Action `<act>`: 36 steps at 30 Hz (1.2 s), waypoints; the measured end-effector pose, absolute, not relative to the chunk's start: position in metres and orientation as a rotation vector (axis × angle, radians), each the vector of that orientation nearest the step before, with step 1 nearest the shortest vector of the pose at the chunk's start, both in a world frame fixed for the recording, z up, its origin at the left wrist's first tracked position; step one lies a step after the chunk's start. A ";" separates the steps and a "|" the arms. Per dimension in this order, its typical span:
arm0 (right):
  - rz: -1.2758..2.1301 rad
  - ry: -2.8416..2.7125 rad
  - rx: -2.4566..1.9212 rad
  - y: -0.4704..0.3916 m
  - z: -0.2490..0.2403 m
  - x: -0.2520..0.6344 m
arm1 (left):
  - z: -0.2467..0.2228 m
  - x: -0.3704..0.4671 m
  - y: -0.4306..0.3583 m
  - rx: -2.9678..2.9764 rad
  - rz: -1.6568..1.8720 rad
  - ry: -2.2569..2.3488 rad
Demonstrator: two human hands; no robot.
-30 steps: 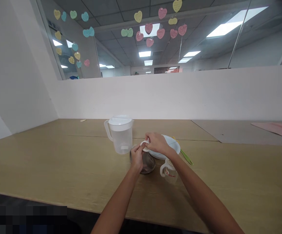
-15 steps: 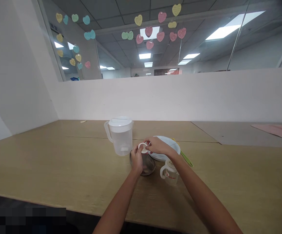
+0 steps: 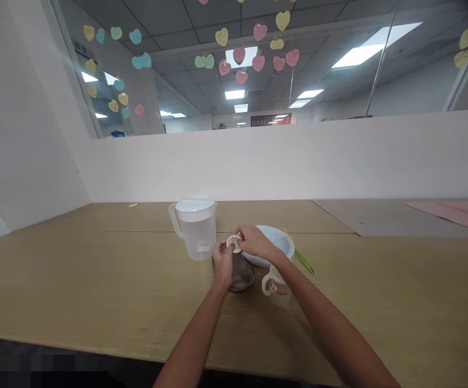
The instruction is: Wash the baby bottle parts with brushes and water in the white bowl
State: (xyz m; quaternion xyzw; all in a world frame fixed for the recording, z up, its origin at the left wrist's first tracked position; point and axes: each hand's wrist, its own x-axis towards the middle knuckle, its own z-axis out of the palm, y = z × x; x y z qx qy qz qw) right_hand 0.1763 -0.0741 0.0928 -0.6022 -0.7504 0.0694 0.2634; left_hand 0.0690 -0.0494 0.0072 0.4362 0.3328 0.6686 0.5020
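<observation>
Both hands meet over a dark glass bowl (image 3: 234,272) on the wooden table (image 3: 96,280), just in front of the person. Left hand (image 3: 222,262) sits at the bowl's near-left rim, fingers curled up toward a small white ring-shaped piece (image 3: 234,243) held above the bowl. Right hand (image 3: 253,241) comes in from the right, fingers pinched together on the ring's right side. The ring is caught between the two hands, at the fingertips of both, not in either palm. Left-hand contact looks like thumb and forefinger on the ring's left edge, but it's small and partly hidden, so can't tell for sure that it's clamped. The ring sits over the bowl's far rim; whether it touches the bowl is not clear.

Around it:
- clear plastic pitcher (image 3: 195,226) with white lid, upright, just left of and behind the bowl, handle to the left
- white plate (image 3: 276,242) right behind the right hand, partly covered by it
- small clear measuring cup (image 3: 277,288) with white handle and red print, under the right forearm, just right of the bowl
- green utensil (image 3: 305,260) lying on the table at the plate's right edge
</observation>
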 end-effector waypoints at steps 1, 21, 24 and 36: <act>0.178 -2.023 -1.645 -0.074 0.092 0.176 | 0.008 0.069 -0.050 1.065 1.604 0.797; 0.040 -2.089 -1.655 -0.071 0.092 0.181 | 0.012 0.073 -0.058 1.116 1.547 0.726; 0.014 -2.054 -1.642 -0.069 0.091 0.182 | 0.013 0.075 -0.058 1.104 1.554 0.676; -0.048 -2.081 -1.623 -0.077 0.092 0.162 | 0.019 0.069 -0.055 1.011 1.632 0.777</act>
